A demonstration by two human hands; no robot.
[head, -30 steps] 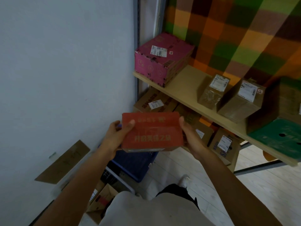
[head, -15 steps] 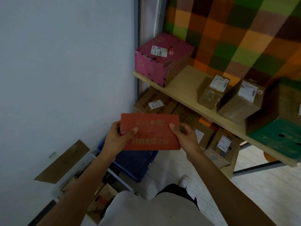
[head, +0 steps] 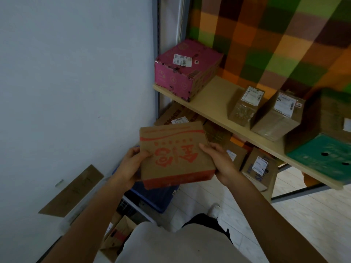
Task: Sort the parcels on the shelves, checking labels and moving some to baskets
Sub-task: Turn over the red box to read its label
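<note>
Red-printed parcel (head: pixel 174 156) held up over the blue basket (head: pixel 157 196). Left hand (head: pixel 131 166) and right hand (head: pixel 218 164) each clamp an opposite edge, thumbs on top. No label on the visible face. Risk: the edge-only grip slips mid-turn and the parcel drops beside the basket.

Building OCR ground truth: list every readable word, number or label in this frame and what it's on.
Nothing reads clearly enough to quote.
On the carton: large red print, upside down, stylised; unreadable.
On the pink box: white barcode label, too small.
On the small brown box: white label, blurred.
On the larger brown box: white label, blurred.
On the lower-shelf box: white label, blurred.
</note>
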